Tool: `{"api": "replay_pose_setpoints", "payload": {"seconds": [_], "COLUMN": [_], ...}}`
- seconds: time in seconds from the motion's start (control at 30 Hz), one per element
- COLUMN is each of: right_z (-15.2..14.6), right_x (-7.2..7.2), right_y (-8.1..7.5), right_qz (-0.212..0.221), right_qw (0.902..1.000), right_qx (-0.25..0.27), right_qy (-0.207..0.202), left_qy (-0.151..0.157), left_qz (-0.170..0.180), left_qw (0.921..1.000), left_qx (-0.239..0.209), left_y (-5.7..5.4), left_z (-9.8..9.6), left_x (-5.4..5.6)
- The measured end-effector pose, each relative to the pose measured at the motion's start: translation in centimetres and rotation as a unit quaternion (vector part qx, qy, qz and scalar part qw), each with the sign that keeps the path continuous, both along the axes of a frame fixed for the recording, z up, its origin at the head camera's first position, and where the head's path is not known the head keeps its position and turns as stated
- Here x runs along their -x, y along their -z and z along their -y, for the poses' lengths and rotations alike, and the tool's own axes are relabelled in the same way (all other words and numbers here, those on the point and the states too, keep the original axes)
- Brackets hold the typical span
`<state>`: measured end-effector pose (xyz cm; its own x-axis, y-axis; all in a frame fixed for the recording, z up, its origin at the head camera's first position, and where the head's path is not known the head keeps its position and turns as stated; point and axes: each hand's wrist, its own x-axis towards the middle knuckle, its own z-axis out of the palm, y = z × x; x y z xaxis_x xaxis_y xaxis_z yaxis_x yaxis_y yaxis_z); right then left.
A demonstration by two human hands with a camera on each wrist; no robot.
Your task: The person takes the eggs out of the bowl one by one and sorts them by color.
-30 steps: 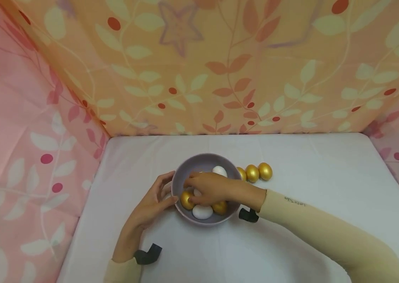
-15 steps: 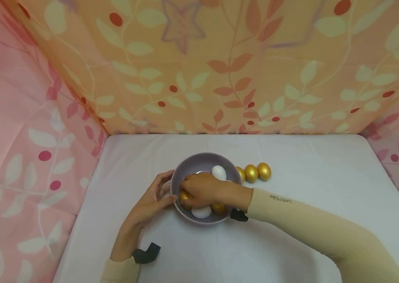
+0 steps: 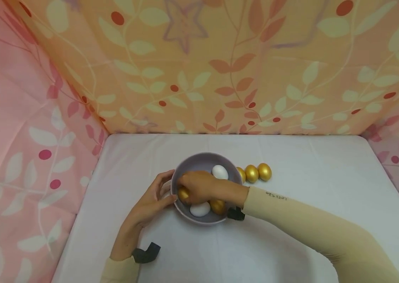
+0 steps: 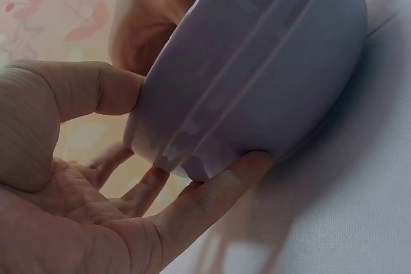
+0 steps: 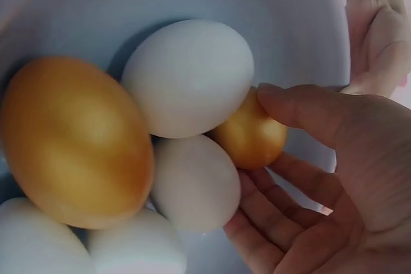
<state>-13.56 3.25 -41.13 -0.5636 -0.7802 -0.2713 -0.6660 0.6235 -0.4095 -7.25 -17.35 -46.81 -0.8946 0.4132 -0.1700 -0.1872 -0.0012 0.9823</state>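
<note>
Between the thumb and fingers of your right hand [image 3: 199, 186], a gold egg [image 5: 260, 136] is pinched inside the bowl [image 3: 199, 161], whose side your left hand [image 3: 149, 203] grips. Brace the bowl there, squeeze gently, and guide the egg clear of the white egg [image 5: 187, 78] beside it.

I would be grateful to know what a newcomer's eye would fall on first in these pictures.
Probably the row of shiny golden eggs on the white table, right of the mauve bowl in the head view. Next, the bowl itself, where white eggs lie and the right grip pinches another golden egg while the left grip holds the bowl's left side. The leafy orange backdrop behind the table stands out too.
</note>
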Motion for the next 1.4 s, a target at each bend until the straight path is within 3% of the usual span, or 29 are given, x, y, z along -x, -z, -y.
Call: {"api": "replay_pose_setpoints", "payload": {"seconds": [0.37,0.67,0.9,1.2,1.4], "right_z": [-0.3,-2.1,-3.4,-5.0,-5.9], "right_x": [-0.2,-0.8,-1.0,-1.2,-0.9], "right_y": [0.1,-0.2,-0.8,-0.6,-0.8], "right_qz": [0.021,0.026,0.021,0.018,0.042], "right_qw": [0.9983,0.9881,0.9821,0.9674,0.9474], "right_qx": [0.054,0.123,0.158,0.21,0.262], "right_qy": [0.012,0.09,0.1,0.141,0.179], "left_qy": [0.002,0.0,-0.005,-0.004,-0.009], "left_qz": [-0.002,0.0,-0.004,0.002,0.002], "left_qw": [1.0,1.0,0.9999,1.0,0.9999], "left_qx": [0.005,-0.004,0.012,0.007,0.009], "left_y": [0.2,0.3,-0.2,0.0,0.0], "left_z": [0.3,-0.2,0.1,0.2,0.2], "left_x": [0.0,-0.2,-0.1,0.0,-0.1]}}
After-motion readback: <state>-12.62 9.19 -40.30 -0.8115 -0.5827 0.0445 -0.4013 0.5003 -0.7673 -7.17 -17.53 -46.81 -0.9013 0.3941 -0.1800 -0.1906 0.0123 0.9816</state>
